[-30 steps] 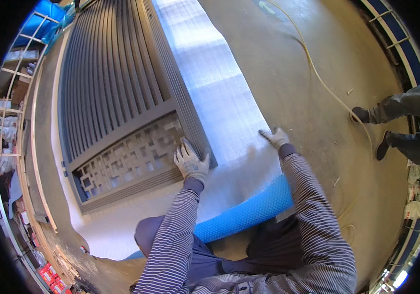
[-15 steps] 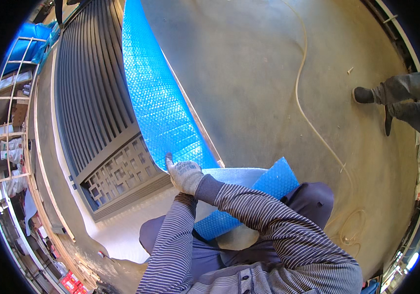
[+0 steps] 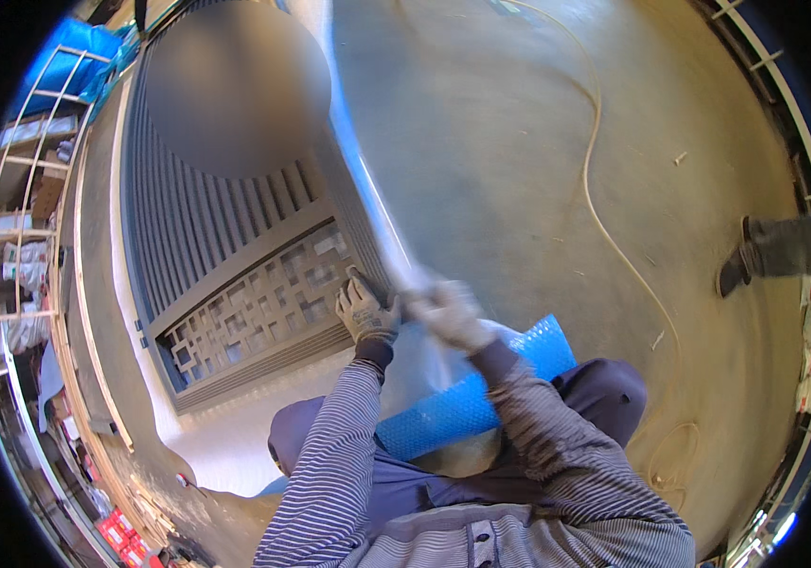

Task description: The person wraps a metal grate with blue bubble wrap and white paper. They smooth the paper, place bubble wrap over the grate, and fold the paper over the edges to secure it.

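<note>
A dark grey slatted panel (image 3: 263,189) with a lattice of squares at its near end lies on pale wrapping. My left hand (image 3: 365,312), in a grey glove, rests on the panel's near right corner with its fingers stretched out. Just right of that corner, my gloved right hand (image 3: 450,317) is smeared by motion. It is at the wrapping along the panel's right side, and its grip cannot be made out. A folded-over strip of blue bubble wrap (image 3: 443,417) lies across my lap, between my knees.
A person's leg (image 3: 789,254) stands at the right. A pale hose (image 3: 587,180) winds over the concrete floor (image 3: 481,170). Shelving (image 3: 22,237) with boxes and bags lines the left, with long strips (image 3: 93,312) beside it. A round blur hides the panel's far part.
The blue bubble wrap flap over the panel's right side has swung off to the right, baring the panel's edge. My hands, crossed at the wrists before, are apart. The other person's legs have shifted.
</note>
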Demonstrator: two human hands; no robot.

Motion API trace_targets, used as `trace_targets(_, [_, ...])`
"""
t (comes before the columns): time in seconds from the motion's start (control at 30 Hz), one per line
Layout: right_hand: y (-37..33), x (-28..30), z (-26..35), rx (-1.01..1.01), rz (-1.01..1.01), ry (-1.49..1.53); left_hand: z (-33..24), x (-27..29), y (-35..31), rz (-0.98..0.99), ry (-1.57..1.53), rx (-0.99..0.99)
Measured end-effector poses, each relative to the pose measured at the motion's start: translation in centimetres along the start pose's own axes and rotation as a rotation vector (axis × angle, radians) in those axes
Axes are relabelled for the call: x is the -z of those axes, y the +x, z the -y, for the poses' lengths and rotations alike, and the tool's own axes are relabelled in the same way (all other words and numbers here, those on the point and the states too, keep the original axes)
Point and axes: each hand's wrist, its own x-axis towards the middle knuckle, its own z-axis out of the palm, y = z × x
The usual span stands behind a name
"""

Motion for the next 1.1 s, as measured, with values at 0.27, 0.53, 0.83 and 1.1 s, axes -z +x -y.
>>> trace_targets(0.27, [2.1, 7.3, -11.1, -0.222, -0.861, -0.466, -1.9, 3.4, 0.5, 0.166, -0.039, 0.125])
trace_targets(0.53, [4.0, -12.2, -8.4, -0.288, -0.029, 0.132, -1.2, 1.5, 0.8, 0.045, -0.043, 0.068])
trace_targets(0.83, [3.5, -12.7, -10.3, -0.163, -0.068, 0.088, -1.4, 1.9, 0.6, 0.094, -0.091, 0.084])
trace_targets(1.1, [3.6, -13.7, -11.1, -0.17, -0.076, 0.012, -1.7, 2.1, 0.8, 0.07, -0.098, 0.074])
